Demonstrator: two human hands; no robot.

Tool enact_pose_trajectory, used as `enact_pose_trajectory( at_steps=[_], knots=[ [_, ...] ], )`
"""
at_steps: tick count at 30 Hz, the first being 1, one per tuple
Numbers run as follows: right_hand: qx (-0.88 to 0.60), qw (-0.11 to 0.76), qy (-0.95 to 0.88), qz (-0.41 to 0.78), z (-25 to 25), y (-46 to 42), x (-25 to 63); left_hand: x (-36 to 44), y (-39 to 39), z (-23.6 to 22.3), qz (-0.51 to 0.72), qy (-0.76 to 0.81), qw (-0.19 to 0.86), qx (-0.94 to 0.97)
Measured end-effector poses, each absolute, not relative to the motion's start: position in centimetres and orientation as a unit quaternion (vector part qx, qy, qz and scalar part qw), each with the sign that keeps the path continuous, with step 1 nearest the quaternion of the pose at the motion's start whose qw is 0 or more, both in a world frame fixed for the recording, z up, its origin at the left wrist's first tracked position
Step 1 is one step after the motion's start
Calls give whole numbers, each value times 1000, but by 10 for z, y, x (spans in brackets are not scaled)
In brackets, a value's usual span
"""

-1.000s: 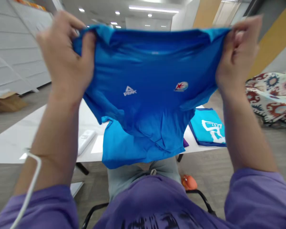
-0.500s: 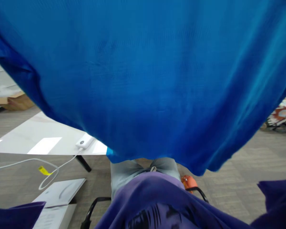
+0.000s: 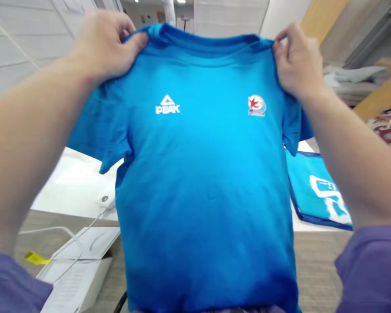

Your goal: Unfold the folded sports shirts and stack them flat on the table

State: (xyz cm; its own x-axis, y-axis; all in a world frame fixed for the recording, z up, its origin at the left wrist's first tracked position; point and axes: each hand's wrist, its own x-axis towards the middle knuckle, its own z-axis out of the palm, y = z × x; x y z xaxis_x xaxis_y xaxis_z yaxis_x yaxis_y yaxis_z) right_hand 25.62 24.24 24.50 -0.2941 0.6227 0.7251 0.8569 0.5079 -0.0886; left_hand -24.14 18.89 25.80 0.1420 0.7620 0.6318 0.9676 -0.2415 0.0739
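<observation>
A blue short-sleeved T-shirt (image 3: pixel 208 174) hangs upright before me, its front facing me. It bears a white PEAK logo on the left of its chest and a round badge with a red star on the right. At the left shoulder, near the collar, my left hand (image 3: pixel 109 41) pinches the fabric. My right hand (image 3: pixel 298 61) grips the other shoulder between thumb and fingers. The collar is stretched between both hands, and the sleeves droop outside them.
Behind the shirt is a white table (image 3: pixel 74 187) carrying a white device (image 3: pixel 106 200) with a cable and yellow tag (image 3: pixel 37 258). A folded turquoise cloth (image 3: pixel 316 187) with white markings lies on the right. An open white box (image 3: pixel 74 278) sits on the floor.
The shirt was spread high across the view, with both hands out of frame. Now it hangs lower with its chest logos showing, and both hands are visible at the shoulders.
</observation>
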Motion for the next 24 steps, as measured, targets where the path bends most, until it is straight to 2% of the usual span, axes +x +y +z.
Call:
enact_pose_trajectory(
  at_steps=[2,7,12,17,21,24],
  knots=[
    [-504,310,-791,-156,182,299,239,-246,250,198,-255,-608,161,-735],
    [-577,205,-790,-24,29,435,209,-257,381,30,-157,-698,45,-697],
    [-602,127,-786,67,-83,529,183,-264,467,-85,-46,-735,-6,-676],
    [-597,121,-791,60,-123,579,168,-275,511,-125,-62,-751,-9,-657],
    [-604,111,-787,59,-118,585,167,-270,511,-120,-68,-762,-10,-644],
    [-587,123,-800,28,-101,556,172,-246,477,-105,-105,-753,25,-650]
  ],
)
